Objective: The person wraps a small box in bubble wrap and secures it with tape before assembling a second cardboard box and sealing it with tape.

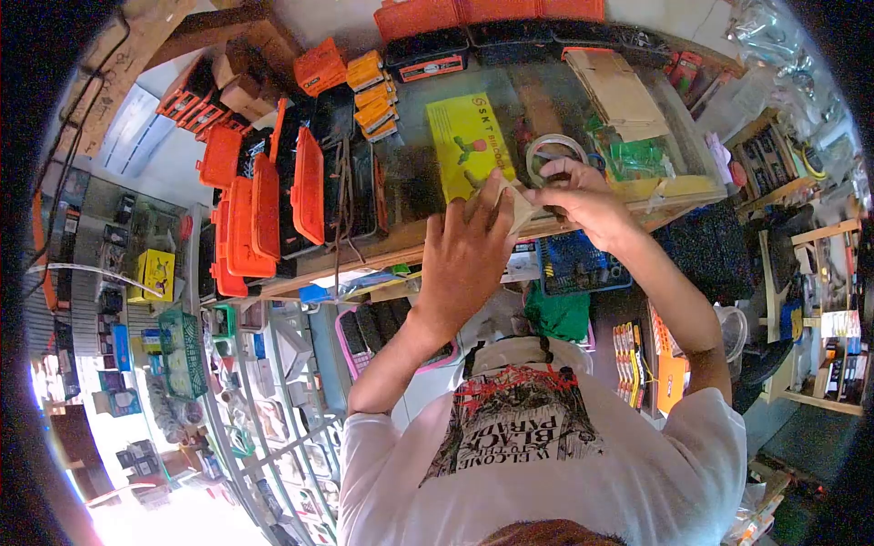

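A small beige piece of paper or tape is between the two hands over the glass-topped counter, close to the middle of its near wooden edge. The left hand reaches in palm down, its fingers extended and slightly parted, the foremost fingertips on the beige piece and at the near end of the yellow SKT box. Its thumb is hidden, so I cannot tell whether it pinches. The right hand has its fingers bent, and its thumb tip meets the right side of the beige piece; whether thumb and forefinger close on it I cannot tell.

The yellow box lies flat on the counter, long sides running toward the far edge. Just right of it, beside the right hand's curled fingers, is a roll of tape. Farther right, toward the far right corner, lies flattened brown cardboard.

Cases with raised orange lids fill the counter's left end. Small yellow-orange boxes are stacked toward the far left corner, and black cases line the far edge. Below the near edge sits a blue basket.
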The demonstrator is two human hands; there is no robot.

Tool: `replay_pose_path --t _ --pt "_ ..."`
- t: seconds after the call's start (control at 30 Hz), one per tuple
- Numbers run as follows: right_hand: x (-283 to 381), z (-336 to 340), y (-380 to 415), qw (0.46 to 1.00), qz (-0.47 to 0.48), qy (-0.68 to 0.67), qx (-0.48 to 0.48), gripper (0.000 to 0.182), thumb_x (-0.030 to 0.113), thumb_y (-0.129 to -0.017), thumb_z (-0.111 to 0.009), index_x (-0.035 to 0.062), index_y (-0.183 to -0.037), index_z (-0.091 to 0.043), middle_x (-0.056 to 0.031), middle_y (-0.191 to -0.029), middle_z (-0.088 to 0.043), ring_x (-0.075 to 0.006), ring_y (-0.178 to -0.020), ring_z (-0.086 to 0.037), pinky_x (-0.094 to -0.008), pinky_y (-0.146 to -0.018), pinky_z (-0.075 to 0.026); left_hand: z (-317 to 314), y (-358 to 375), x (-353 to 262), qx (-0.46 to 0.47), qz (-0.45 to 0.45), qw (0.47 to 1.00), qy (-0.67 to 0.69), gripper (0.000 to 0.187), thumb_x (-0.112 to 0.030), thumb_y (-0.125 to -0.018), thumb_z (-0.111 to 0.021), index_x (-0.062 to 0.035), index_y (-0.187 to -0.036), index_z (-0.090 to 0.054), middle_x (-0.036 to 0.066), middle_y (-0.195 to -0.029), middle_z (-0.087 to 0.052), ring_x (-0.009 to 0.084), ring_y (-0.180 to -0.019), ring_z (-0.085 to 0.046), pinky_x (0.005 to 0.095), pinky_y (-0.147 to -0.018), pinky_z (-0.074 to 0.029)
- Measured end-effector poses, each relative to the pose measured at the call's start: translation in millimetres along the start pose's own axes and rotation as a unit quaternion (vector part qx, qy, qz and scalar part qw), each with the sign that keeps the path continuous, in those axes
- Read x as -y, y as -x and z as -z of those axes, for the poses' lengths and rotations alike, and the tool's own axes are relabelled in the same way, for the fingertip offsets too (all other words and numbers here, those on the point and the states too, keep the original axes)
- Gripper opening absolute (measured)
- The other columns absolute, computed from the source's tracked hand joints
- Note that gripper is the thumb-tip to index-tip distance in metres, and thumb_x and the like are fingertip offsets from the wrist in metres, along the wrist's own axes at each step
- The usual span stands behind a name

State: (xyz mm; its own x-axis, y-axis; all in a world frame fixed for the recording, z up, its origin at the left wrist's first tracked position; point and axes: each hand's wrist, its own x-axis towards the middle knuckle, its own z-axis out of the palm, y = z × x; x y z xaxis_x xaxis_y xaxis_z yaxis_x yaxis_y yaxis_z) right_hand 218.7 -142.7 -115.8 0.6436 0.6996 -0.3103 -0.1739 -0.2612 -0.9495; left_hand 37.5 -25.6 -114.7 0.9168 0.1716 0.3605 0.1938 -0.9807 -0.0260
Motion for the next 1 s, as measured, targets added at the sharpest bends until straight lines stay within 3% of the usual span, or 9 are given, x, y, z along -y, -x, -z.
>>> replay_pose_path --t 0.13,0.23,0.33,0.43,0.53,0.57,0.67,0.93,1.0 --pt "1 7 -3 0.999 -0.009 0.029 0.027 0.041 0.015 -0.080 -0.082 0.0043 -0.111 -0.057 -0.0015 -0.081 -0.065 -0.0046 -0.057 -0.050 -0.0213 -0.042 -0.030 3 -3 1 -0.061 -0.023 0.998 -0.022 0.054 -0.032 -0.084 -0.070 -0.0104 -0.132 -0.058 0.006 -0.147 -0.051 0.0261 -0.100 -0.057 0.0378 -0.081 -0.048" --pt "-12 15 -6 0.997 0.020 0.057 0.052 0.034 0.017 -0.083 -0.081 0.0032 -0.105 -0.059 -0.0001 -0.074 -0.063 -0.0044 -0.056 -0.051 -0.0219 -0.042 -0.032 4 -3 1 -0.053 -0.025 0.998 -0.028 0.055 -0.031 -0.083 -0.071 -0.0107 -0.133 -0.058 0.006 -0.147 -0.051 0.0263 -0.100 -0.057 0.0380 -0.083 -0.048" --pt "-13 21 -6 0.982 0.125 0.130 0.057 0.024 0.019 -0.088 -0.078 0.0032 -0.098 -0.062 0.0018 -0.070 -0.062 -0.0034 -0.058 -0.053 -0.0224 -0.044 -0.035 3 -3 1 -0.052 -0.020 0.998 -0.013 0.055 -0.029 -0.083 -0.070 -0.0103 -0.132 -0.058 0.006 -0.148 -0.050 0.0265 -0.102 -0.057 0.0390 -0.083 -0.048" --pt "-12 8 -6 0.971 0.200 0.118 0.053 0.027 0.026 -0.088 -0.077 0.0030 -0.094 -0.063 -0.0030 -0.062 -0.061 -0.0125 -0.052 -0.057 -0.0301 -0.047 -0.043 1 -2 2 -0.051 -0.018 0.999 -0.002 0.054 -0.029 -0.084 -0.070 -0.0097 -0.133 -0.057 0.006 -0.148 -0.050 0.0267 -0.102 -0.057 0.0399 -0.084 -0.048" --pt "12 -9 17 0.894 0.274 0.355 -0.012 0.029 0.031 -0.096 -0.066 0.0023 -0.089 -0.062 -0.0138 -0.061 -0.062 -0.0274 -0.054 -0.064 -0.0388 -0.050 -0.047 0 -3 1 -0.042 -0.020 0.999 -0.020 0.054 -0.029 -0.084 -0.069 -0.0080 -0.132 -0.057 0.007 -0.150 -0.048 0.0275 -0.103 -0.057 0.0406 -0.084 -0.047" --pt "12 -15 19 0.866 0.282 0.410 -0.036 0.031 0.033 -0.100 -0.057 0.0026 -0.093 -0.061 -0.0225 -0.066 -0.062 -0.0418 -0.063 -0.065 -0.0505 -0.056 -0.049 1 -3 1 -0.044 -0.022 0.999 -0.021 0.054 -0.029 -0.084 -0.069 -0.0073 -0.132 -0.056 0.007 -0.151 -0.048 0.0278 -0.103 -0.057 0.0408 -0.084 -0.047" --pt "9 -20 9 0.838 0.309 0.451 -0.001 0.029 0.030 -0.102 -0.051 0.0029 -0.095 -0.058 -0.0231 -0.069 -0.064 -0.0452 -0.069 -0.065 -0.0572 -0.060 -0.049 1 -2 2 -0.048 -0.023 0.998 -0.019 0.054 -0.029 -0.085 -0.069 -0.0051 -0.131 -0.056 0.008 -0.152 -0.047 0.0285 -0.103 -0.057 0.0415 -0.084 -0.047" --pt "-1 -10 -13 0.840 0.358 0.402 0.075 0.024 0.027 -0.103 -0.051 0.0039 -0.099 -0.057 -0.0245 -0.073 -0.063 -0.0472 -0.071 -0.063 -0.0564 -0.062 -0.047 -2 -3 2 -0.052 -0.016 0.999 0.001 0.048 -0.029 -0.084 -0.070 -0.0022 -0.121 -0.057 0.009 -0.152 -0.048 0.0284 -0.102 -0.057 0.0413 -0.084 -0.046" --pt "-6 -9 -18 0.848 0.367 0.375 0.078 0.026 0.029 -0.102 -0.051 0.0041 -0.097 -0.058 -0.0242 -0.074 -0.064 -0.0465 -0.071 -0.064 -0.0556 -0.063 -0.048 -4 0 3 -0.010 -0.008 1.000 0.014 0.060 -0.030 -0.089 -0.066 -0.0027 -0.139 -0.045 0.010 -0.157 -0.039 0.0341 -0.112 -0.054 0.0472 -0.093 -0.046"
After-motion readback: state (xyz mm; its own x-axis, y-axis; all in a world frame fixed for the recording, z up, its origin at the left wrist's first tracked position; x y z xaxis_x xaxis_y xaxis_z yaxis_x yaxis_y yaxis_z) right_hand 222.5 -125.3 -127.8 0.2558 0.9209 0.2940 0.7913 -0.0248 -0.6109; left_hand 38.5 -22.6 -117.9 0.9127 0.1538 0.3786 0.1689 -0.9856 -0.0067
